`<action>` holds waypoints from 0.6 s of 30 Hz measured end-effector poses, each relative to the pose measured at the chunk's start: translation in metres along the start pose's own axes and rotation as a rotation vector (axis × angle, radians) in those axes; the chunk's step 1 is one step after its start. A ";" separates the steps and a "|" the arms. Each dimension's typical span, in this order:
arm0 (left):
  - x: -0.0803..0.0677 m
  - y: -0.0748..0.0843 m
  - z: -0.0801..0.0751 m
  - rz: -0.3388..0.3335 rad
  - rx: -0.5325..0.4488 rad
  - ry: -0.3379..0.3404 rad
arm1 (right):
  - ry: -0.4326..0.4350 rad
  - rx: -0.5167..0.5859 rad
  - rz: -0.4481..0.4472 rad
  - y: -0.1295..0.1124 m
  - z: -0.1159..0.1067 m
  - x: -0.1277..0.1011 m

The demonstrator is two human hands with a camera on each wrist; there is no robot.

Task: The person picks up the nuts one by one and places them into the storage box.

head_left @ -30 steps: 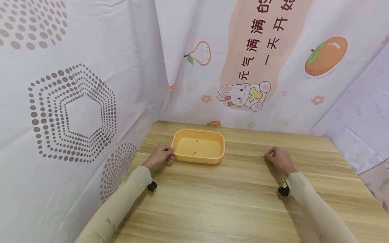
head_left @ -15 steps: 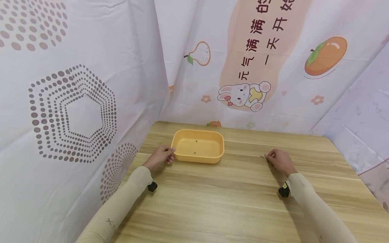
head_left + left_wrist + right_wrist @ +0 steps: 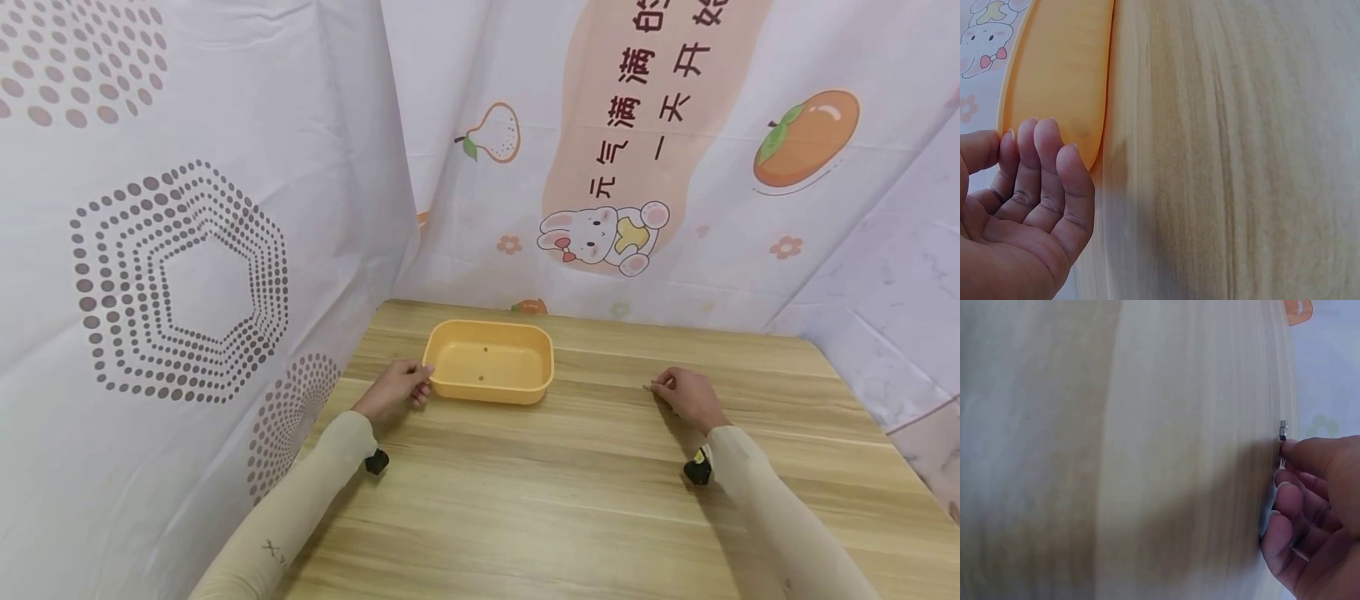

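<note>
though tiny overhead, wrist-view silvery pieces (image 3: 1283, 429)

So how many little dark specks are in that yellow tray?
2 show in the yellow tray, around mid-width: a farther speck and a nearer speck. More may be hidden.

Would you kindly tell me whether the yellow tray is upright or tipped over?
Upright: the yellow tray faces open-side up, its inside visible from above.

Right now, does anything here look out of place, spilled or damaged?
Nothing looks spilled or damaged. The yellow rectangular plastic tray sits flat on the wood-grain table, its rim held by the left hand. Slightly odd: two small dark spots on the tray's floor, too small to identify as pieces or marks.
</note>
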State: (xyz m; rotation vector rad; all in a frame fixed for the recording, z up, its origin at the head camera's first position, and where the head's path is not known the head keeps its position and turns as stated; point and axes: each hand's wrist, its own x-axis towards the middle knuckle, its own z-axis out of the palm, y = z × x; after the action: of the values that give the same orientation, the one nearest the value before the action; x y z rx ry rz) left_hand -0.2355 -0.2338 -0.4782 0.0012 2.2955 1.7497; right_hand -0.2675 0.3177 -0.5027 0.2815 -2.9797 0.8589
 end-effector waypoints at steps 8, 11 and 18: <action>0.000 -0.001 -0.001 0.010 -0.005 -0.008 | -0.057 0.025 0.012 -0.001 0.000 0.005; 0.000 -0.001 0.000 0.012 -0.009 -0.005 | -0.070 0.023 0.021 -0.002 0.000 0.006; 0.001 -0.002 -0.001 0.018 -0.001 -0.011 | -0.090 0.031 0.012 -0.001 -0.002 0.005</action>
State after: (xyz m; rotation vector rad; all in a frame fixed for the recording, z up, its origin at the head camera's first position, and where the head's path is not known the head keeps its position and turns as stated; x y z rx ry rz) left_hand -0.2367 -0.2349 -0.4797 0.0313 2.2939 1.7548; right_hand -0.2718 0.3174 -0.5003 0.3114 -3.0557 0.9184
